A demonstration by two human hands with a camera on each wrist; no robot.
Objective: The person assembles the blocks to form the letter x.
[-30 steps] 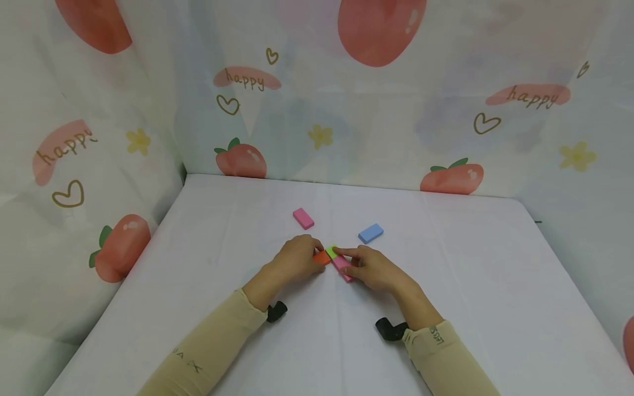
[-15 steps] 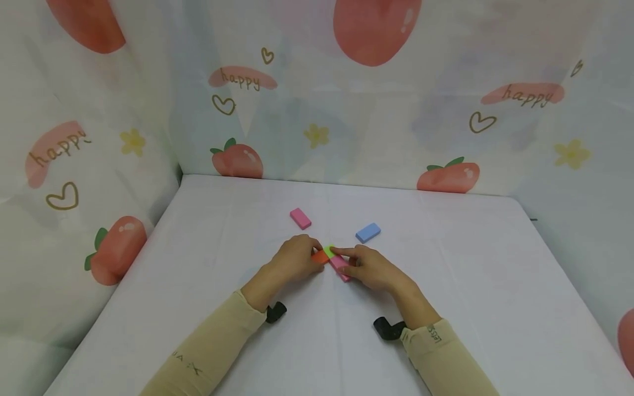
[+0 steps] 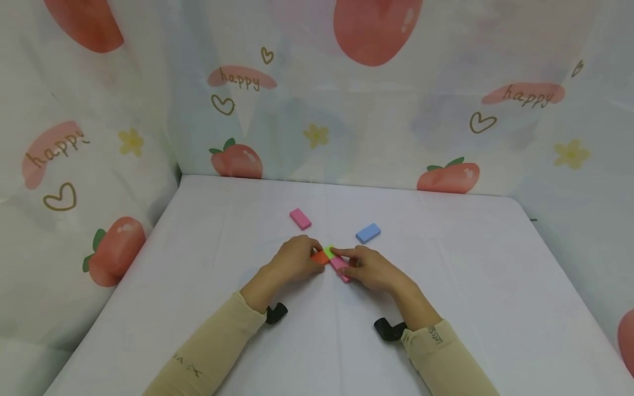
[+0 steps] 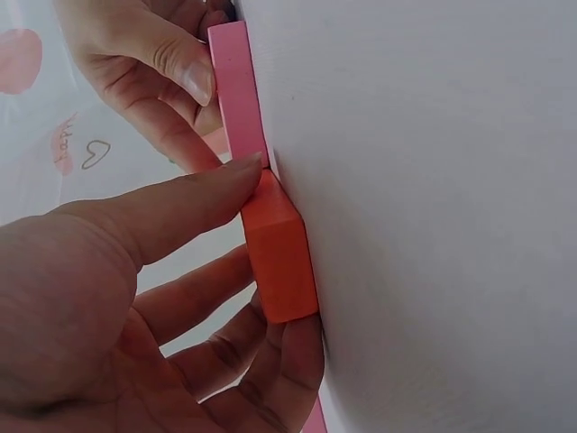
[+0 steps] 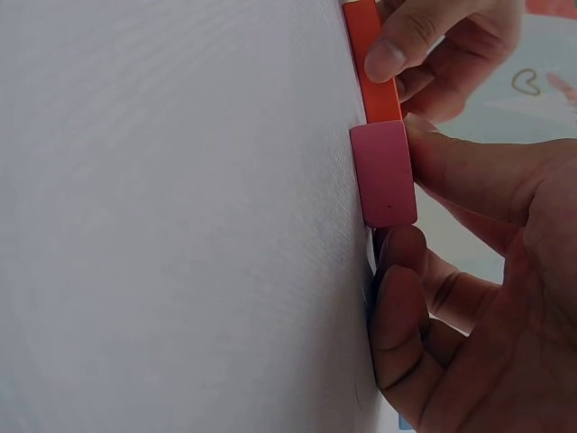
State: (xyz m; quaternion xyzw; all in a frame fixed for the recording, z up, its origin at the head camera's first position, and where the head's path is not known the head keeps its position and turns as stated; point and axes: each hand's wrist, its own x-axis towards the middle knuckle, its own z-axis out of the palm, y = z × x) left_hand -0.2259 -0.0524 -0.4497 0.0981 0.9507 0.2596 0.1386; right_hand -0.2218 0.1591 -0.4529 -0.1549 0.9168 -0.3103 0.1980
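My left hand pinches an orange block lying flat on the white table; thumb and fingers grip its sides. My right hand pinches a pink block, seen as a dark pink block in the right wrist view. The two blocks meet at their ends, beside a yellow-green block that peeks out between the fingertips. The hands hide most of these three blocks.
A second pink block lies farther back on the left, and a blue block farther back on the right. Cloth walls printed with strawberries close in the back and both sides of the table.
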